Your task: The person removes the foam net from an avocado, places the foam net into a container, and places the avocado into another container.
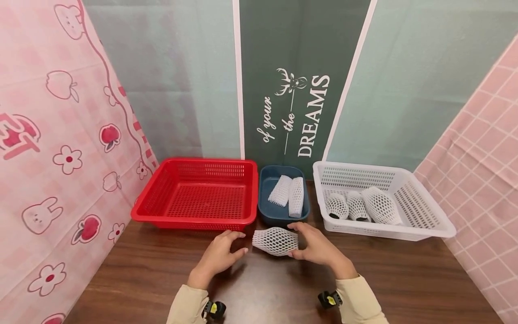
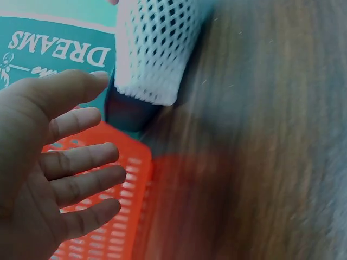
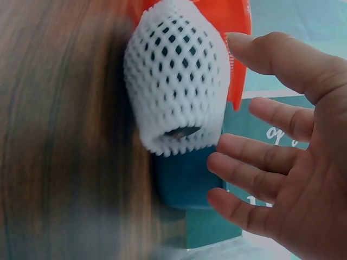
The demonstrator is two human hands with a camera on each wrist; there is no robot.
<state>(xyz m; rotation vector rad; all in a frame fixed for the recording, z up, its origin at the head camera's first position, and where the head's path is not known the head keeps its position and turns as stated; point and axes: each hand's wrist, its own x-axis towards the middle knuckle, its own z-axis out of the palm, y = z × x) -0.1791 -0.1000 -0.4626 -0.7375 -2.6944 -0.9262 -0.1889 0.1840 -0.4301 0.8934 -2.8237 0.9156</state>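
A white foam net sleeve (image 1: 276, 241) lies on the table, bulging in the middle, with a dark rounded item showing inside its open end (image 3: 181, 131) in the right wrist view. To its left is my left hand (image 1: 221, 253), fingers spread and relaxed, apart from it. At the sleeve's right end, my right hand (image 1: 317, 245) has its thumb and fingertips right at the net; in the right wrist view its fingers (image 3: 255, 151) are loosely extended. Behind the sleeve stands a dark blue bin (image 1: 265, 216) with two flat, white foam nets (image 1: 296, 197) in it.
A red perforated basket (image 1: 194, 222) stands at the back left. At the back right, a white basket (image 1: 429, 216) holds several netted items (image 1: 380, 205) with dark contents. Printed cloths (image 1: 194, 81) hang behind and at both sides of the wooden table (image 1: 259, 297).
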